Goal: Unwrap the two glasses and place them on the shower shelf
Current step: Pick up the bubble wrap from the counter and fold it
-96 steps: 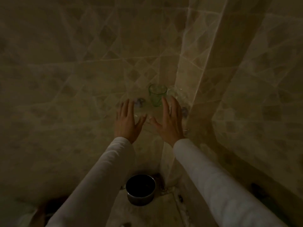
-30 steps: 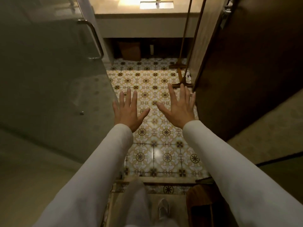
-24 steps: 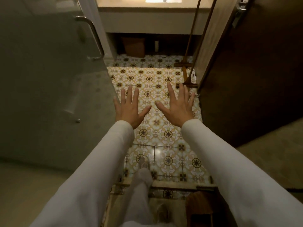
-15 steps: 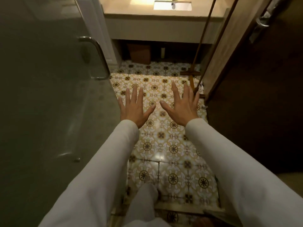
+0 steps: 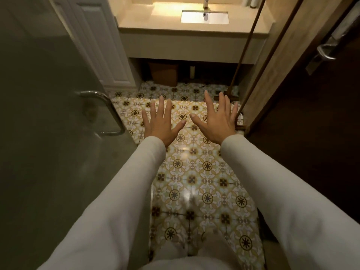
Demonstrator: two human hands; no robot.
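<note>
Head view: left hand (image 5: 161,124) and right hand (image 5: 216,124) spread flat, holding nothing, over patterned floor (image 5: 194,172).
Sink (image 5: 191,18) at twelve o'clock; brown bin (image 5: 164,74) beneath it, contents unseen.

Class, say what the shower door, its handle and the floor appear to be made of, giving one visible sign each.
Shower door: probably glass, smooth and greyish; it looks translucent with soft reflections.
Door handle: polished metal, likely chrome or steel; bright highlights along its curved bar.
Floor: glazed patterned tile, probably ceramic; grout lines and a glossy light reflection.
</note>
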